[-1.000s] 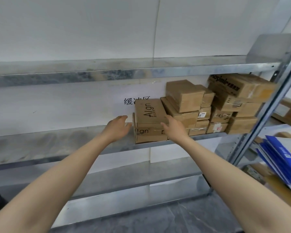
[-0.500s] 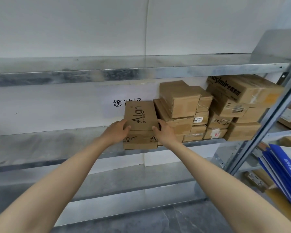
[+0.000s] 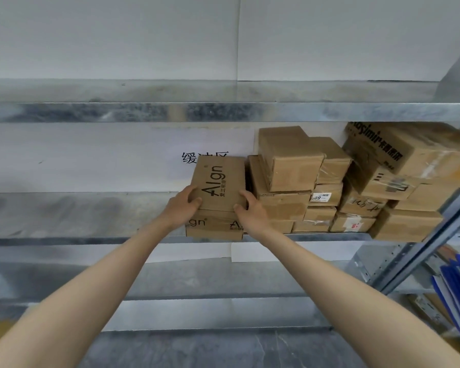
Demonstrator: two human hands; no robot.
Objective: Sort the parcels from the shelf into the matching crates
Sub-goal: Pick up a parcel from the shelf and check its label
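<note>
Algn parcel sits atop a matching box on the middle shelf, centre frame. Left hand and right hand grip its near corners, fingers curled around opposite sides, likely to lift it clear of the stacked boxes just right.

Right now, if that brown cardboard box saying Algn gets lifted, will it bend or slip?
Probably stiff: the brown cardboard Algn box shows straight edges between the left hand and right hand. Possibly light, being thin and flat. It could slide off the matching cardboard box beneath, as both faces look smooth.
</note>
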